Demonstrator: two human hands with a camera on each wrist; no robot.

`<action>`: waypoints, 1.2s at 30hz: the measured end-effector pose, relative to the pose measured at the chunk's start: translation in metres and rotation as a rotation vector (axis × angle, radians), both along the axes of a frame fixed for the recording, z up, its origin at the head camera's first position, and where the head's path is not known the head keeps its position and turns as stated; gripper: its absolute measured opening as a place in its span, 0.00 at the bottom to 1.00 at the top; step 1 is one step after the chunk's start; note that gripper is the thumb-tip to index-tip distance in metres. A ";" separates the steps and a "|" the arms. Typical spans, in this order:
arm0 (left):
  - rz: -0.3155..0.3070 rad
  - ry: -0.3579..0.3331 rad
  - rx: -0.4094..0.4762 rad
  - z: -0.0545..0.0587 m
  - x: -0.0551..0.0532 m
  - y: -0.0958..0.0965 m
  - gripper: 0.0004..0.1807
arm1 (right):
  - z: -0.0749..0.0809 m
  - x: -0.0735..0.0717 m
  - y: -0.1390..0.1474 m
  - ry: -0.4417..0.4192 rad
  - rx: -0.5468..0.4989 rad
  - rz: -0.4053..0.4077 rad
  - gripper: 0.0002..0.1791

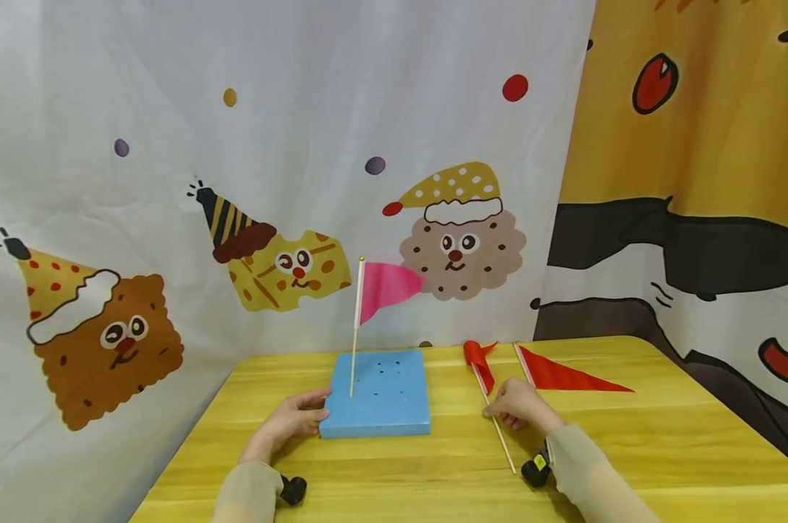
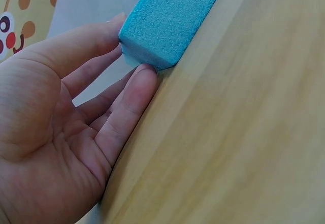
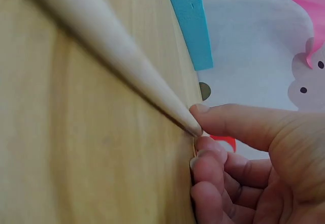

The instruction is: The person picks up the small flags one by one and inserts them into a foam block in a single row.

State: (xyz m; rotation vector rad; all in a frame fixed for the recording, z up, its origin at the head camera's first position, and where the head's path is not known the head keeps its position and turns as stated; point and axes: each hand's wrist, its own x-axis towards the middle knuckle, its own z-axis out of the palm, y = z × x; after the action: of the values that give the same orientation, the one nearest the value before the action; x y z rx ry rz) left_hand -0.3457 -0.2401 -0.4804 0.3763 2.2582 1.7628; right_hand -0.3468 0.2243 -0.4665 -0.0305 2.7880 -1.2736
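Note:
A blue foam block (image 1: 394,414) with several small holes in its top lies on the table. One pink pennant flag (image 1: 387,289) stands upright in it, near its left side, on a thin wooden stick. My left hand (image 1: 287,420) rests its fingertips against the block's left edge; the left wrist view has the thumb and fingers at the block's corner (image 2: 152,54). With thumb and fingers, my right hand (image 1: 523,403) pinches the wooden stick (image 3: 117,46) of a red flag (image 1: 477,363), whose cloth is curled round its upper end. That stick slants low over the table, right of the block.
Another red pennant flag (image 1: 563,372) lies spread out on the table just beyond my right hand. The wooden table (image 1: 263,494) ends at a hanging cloth (image 1: 302,109) printed with cartoon figures. Dark wrist cameras sit on both my wrists.

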 end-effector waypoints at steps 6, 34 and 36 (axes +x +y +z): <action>-0.004 0.002 -0.010 -0.001 0.001 0.000 0.33 | 0.000 0.001 0.000 0.005 0.008 -0.014 0.17; 0.004 0.006 -0.018 -0.001 0.000 0.000 0.34 | -0.002 -0.005 0.020 -0.272 -0.462 0.160 0.17; 0.004 0.003 -0.014 -0.001 0.001 0.000 0.34 | -0.004 -0.006 0.020 -0.278 -0.478 0.168 0.17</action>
State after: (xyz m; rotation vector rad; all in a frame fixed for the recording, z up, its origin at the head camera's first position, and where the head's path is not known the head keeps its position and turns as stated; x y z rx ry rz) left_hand -0.3450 -0.2401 -0.4815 0.3716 2.2735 1.7490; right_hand -0.3525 0.2439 -0.4702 -0.1032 2.1531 -1.7126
